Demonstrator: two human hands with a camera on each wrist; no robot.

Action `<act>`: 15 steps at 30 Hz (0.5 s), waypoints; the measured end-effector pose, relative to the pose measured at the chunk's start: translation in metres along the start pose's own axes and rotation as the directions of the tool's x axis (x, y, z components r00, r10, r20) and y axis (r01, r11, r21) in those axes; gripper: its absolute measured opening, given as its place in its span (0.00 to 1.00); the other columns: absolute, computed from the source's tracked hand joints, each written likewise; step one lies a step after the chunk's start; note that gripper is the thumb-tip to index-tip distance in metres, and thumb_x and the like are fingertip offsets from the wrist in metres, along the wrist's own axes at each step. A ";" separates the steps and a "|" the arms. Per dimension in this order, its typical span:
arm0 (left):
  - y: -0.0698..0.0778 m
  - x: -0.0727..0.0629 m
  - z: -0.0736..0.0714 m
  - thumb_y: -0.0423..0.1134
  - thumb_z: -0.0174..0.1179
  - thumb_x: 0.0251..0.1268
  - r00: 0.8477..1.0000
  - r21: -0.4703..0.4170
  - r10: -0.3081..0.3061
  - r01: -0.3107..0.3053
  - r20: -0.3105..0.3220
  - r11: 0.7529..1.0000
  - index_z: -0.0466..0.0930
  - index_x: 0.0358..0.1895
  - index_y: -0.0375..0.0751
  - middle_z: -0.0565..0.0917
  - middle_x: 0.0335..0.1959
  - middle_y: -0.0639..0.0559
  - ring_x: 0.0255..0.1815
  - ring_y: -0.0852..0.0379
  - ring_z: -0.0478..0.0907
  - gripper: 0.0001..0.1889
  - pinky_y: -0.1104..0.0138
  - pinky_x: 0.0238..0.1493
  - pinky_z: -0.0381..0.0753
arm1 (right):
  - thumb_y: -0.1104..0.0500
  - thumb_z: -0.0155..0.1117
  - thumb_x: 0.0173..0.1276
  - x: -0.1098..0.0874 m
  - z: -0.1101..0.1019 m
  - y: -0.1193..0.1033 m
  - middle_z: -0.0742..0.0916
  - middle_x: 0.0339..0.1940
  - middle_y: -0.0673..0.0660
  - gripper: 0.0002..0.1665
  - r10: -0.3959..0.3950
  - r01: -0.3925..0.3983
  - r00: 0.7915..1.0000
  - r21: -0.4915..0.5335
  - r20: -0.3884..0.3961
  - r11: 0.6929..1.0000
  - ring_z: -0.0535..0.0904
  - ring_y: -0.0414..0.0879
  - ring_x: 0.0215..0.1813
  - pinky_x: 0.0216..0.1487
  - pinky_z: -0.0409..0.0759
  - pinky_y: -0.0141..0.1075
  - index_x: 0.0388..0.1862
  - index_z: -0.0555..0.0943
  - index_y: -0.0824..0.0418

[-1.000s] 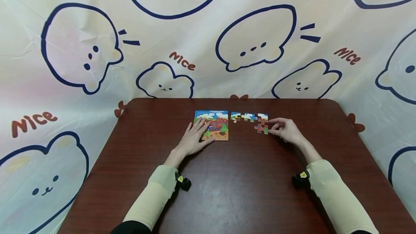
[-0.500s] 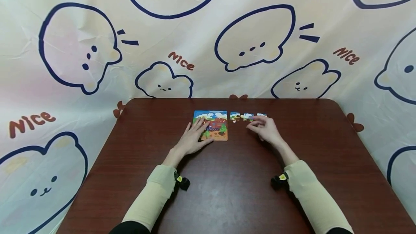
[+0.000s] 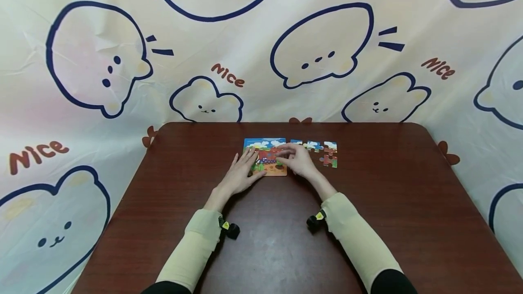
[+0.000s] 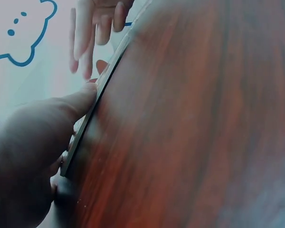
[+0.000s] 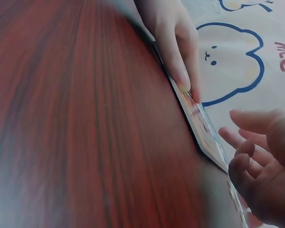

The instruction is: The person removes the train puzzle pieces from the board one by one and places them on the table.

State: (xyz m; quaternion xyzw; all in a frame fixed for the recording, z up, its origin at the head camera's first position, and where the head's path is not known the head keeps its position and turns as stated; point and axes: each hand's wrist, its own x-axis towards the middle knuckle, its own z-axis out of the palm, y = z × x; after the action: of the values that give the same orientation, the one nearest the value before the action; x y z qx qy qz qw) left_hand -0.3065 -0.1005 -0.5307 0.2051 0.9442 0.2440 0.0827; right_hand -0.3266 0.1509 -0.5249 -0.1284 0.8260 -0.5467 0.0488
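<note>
A colourful jigsaw puzzle board (image 3: 275, 170) lies flat on the table toward its far side. My left hand (image 3: 239, 176) rests on the board's left part with fingers spread, and in the left wrist view its thumb (image 4: 80, 102) touches the board's near edge. Over the right part of the board hovers my right hand (image 3: 300, 161). Its fingers are loosely bent; the right wrist view shows a gap between thumb and fingers and nothing held. Right of the board lie several loose puzzle pieces, including a middle one (image 3: 313, 146) and a lower reddish one (image 3: 330, 161).
The dark brown wooden table (image 3: 278, 248) extends in front of and beside the puzzle. Behind it hangs a pale backdrop (image 3: 253, 49) with cartoon outlines. Black wrist cameras (image 3: 232, 230) sit on both forearms.
My right hand has swept left from beside the rightmost pieces, past the loose row, to above the board. My left hand has stayed on the board, and the loose pieces look unmoved.
</note>
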 end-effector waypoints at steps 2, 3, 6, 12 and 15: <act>-0.001 0.000 0.000 0.61 0.57 0.85 1.000 0.001 -0.003 0.003 -0.003 1.000 0.51 0.91 0.41 0.49 0.94 0.44 0.96 0.44 0.40 0.45 0.40 0.94 0.34 | 0.61 0.73 0.78 0.004 0.005 -0.003 0.94 0.55 0.66 0.24 -0.010 0.010 1.000 -0.044 -0.001 0.999 0.68 0.40 0.20 0.24 0.67 0.31 0.69 0.84 0.65; -0.001 0.000 0.001 0.61 0.57 0.85 1.000 0.001 -0.002 0.002 -0.006 1.000 0.52 0.91 0.41 0.49 0.94 0.44 0.96 0.44 0.41 0.45 0.40 0.94 0.34 | 0.61 0.74 0.77 0.005 0.008 -0.004 0.94 0.55 0.65 0.23 -0.011 0.011 1.000 -0.061 -0.001 0.998 0.68 0.40 0.22 0.26 0.66 0.31 0.69 0.85 0.65; -0.002 0.000 0.002 0.61 0.57 0.85 1.000 -0.003 0.003 -0.003 -0.014 1.000 0.52 0.91 0.40 0.50 0.94 0.43 0.96 0.44 0.41 0.45 0.40 0.94 0.35 | 0.61 0.74 0.77 0.008 0.014 -0.006 0.94 0.57 0.64 0.24 -0.001 0.002 1.000 -0.091 0.007 0.996 0.67 0.41 0.24 0.27 0.65 0.31 0.69 0.85 0.64; -0.002 -0.002 0.003 0.61 0.58 0.84 1.000 -0.013 -0.003 0.003 -0.028 1.000 0.54 0.90 0.40 0.52 0.93 0.44 0.96 0.44 0.42 0.45 0.41 0.94 0.35 | 0.63 0.76 0.74 0.007 0.021 -0.004 0.92 0.63 0.63 0.28 0.000 0.005 0.999 -0.094 0.053 0.996 0.70 0.41 0.24 0.27 0.67 0.31 0.72 0.83 0.63; -0.002 -0.001 0.004 0.60 0.58 0.84 0.999 -0.014 -0.002 0.001 -0.039 1.000 0.55 0.90 0.40 0.53 0.93 0.44 0.96 0.44 0.43 0.44 0.41 0.94 0.36 | 0.64 0.76 0.74 0.007 0.023 -0.002 0.92 0.63 0.64 0.29 -0.018 0.025 0.997 -0.093 0.069 0.995 0.71 0.42 0.25 0.28 0.69 0.31 0.72 0.83 0.63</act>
State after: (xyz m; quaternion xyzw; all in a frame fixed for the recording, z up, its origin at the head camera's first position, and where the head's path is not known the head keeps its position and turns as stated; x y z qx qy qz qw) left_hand -0.3052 -0.1012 -0.5354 0.1991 0.9441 0.2546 0.0658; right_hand -0.3282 0.1277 -0.5316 -0.1582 0.8472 -0.5030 0.0650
